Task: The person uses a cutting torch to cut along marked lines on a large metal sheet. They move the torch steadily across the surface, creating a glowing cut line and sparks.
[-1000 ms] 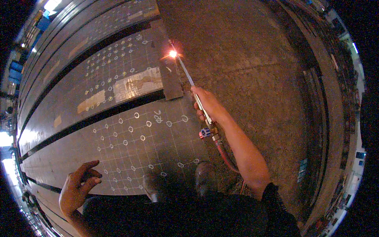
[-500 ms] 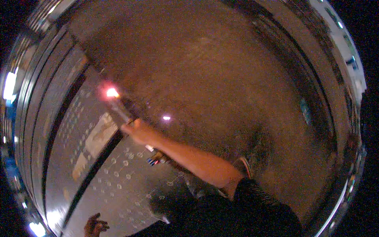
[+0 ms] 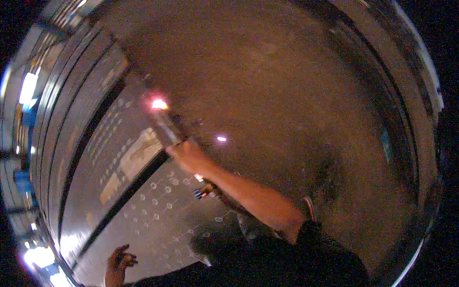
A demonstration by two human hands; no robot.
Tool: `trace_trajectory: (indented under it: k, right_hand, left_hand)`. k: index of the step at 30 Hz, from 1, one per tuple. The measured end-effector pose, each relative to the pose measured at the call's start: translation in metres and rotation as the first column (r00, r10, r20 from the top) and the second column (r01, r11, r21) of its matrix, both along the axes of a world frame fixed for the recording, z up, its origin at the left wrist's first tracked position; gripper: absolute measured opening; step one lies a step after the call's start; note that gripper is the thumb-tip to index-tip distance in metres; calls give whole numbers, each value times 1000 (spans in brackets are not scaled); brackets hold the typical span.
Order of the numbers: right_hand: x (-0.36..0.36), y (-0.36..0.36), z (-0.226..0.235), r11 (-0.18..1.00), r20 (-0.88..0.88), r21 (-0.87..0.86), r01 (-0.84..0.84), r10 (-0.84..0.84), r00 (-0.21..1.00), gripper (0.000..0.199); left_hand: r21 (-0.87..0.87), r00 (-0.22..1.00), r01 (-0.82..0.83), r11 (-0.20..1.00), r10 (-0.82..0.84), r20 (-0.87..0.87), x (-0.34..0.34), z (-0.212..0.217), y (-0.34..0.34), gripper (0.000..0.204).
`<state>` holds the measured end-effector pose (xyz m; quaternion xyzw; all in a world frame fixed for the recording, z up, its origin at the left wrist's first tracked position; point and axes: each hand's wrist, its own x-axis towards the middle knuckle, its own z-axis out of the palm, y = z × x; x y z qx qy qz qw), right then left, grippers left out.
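My right hand (image 3: 190, 157) reaches forward from the lower right, its fingers wrapped around a slim, stick-like tool (image 3: 167, 128). At the tool's far end burns a bright white-pink glow (image 3: 159, 104); blur and dim light hide its exact kind. The tool lies across the edge of a large dark metal sheet (image 3: 153, 201) marked with rows of pale rings and lines; contact cannot be made out. My left hand (image 3: 122, 262) is at the lower left over the sheet, fingers apart and holding nothing.
A pale rectangular patch (image 3: 142, 149) lies on the sheet beside a long dark strip (image 3: 119, 203). A small cluster with blue and pink spots (image 3: 203, 193) sits below my right forearm. Brown floor (image 3: 267, 95) spreads ahead and right, with a small teal object (image 3: 385, 143).
The whole scene has shifted right in the picture, with the sheet and both hands. My right hand still grips the glowing tool; my left hand stays open.
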<state>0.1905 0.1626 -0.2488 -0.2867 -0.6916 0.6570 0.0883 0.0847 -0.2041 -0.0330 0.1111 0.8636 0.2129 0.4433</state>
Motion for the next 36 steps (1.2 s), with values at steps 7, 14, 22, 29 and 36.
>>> trace_trajectory:
  k: [7, 14, 22, 29, 36]
  right_hand:
    - [2, 7, -15, 965, 225, -260, 38, 22, 974, 48]
    - [5, 5, 7, 926, 273, -369, 75, 31, 961, 49]
    - [4, 5, 7, 928, 301, -363, 90, 26, 953, 50]
    - [4, 6, 12, 913, 322, -386, 134, -3, 947, 48]
    - [3, 4, 18, 918, 326, -381, 112, 20, 945, 47]
  left_hand:
    - [16, 998, 12, 1000, -11, -57, 2, 17, 1, 43]
    - [69, 996, 35, 997, -29, -82, 6, 26, -2, 45]
    - [93, 992, 69, 993, -59, -110, 0, 18, -14, 44]
    - [80, 988, 97, 992, -86, -130, 0, 22, -9, 45]
    - [132, 992, 72, 989, -57, -117, 2, 16, -16, 47]
